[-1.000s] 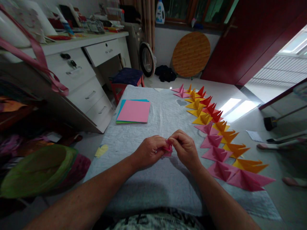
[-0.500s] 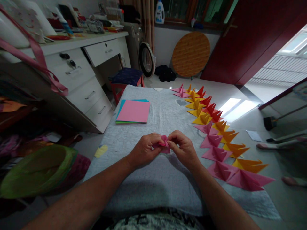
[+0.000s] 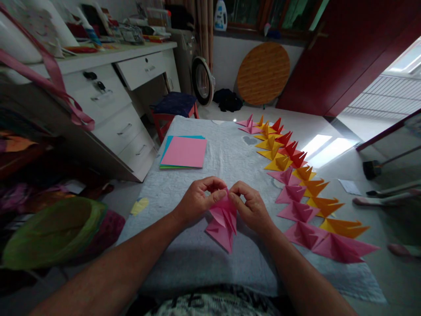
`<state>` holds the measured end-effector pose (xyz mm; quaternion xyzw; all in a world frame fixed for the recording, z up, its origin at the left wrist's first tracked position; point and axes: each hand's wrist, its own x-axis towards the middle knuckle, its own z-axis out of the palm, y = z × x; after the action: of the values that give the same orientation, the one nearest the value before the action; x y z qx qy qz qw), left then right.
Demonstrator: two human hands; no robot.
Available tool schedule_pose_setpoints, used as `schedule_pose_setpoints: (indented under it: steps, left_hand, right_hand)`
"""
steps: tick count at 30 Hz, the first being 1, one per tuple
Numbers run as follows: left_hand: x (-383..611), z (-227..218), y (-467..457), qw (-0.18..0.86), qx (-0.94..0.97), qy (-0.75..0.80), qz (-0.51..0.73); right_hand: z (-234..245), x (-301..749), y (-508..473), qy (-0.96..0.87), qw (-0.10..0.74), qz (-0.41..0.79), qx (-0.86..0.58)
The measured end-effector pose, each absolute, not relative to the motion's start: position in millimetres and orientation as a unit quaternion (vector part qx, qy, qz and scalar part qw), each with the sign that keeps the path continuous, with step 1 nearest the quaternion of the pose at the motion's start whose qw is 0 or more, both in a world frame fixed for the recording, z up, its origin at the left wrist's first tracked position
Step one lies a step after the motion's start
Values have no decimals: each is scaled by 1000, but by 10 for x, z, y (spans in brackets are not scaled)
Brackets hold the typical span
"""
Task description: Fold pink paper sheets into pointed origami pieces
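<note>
Both of my hands pinch one pink folded paper piece (image 3: 222,221) over the grey cloth-covered table (image 3: 184,188). My left hand (image 3: 197,201) grips its upper left edge, my right hand (image 3: 250,207) its upper right edge. The piece hangs open between them with pointed flaps toward me. A stack of square paper sheets (image 3: 183,152), pink on top, lies farther back on the left. A long row of finished folded pieces (image 3: 297,186) in pink, yellow, orange and red runs along the table's right side.
A white desk with drawers (image 3: 118,101) stands at the left, a red stool (image 3: 171,112) behind the table. A green and pink basket (image 3: 59,232) sits on the floor at left. A round wooden board (image 3: 263,72) leans on the far wall.
The pink piece was a small bundle squeezed between my fingertips; now it is spread out and much larger, hanging down toward me. My hands have hardly moved.
</note>
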<state>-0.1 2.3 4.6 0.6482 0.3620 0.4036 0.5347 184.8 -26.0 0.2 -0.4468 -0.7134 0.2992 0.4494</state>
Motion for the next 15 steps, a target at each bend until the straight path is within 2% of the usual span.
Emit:
schedule_pose_setpoints:
  steps: [6,15]
  left_hand:
    - [30,67,67,511,661,388,389]
    - [57,30,105,593,521,399,468]
  right_hand:
    - [-46,1819,-242,-715,443,302,-449]
    - [-45,1803,-235,-710,429,297,-472]
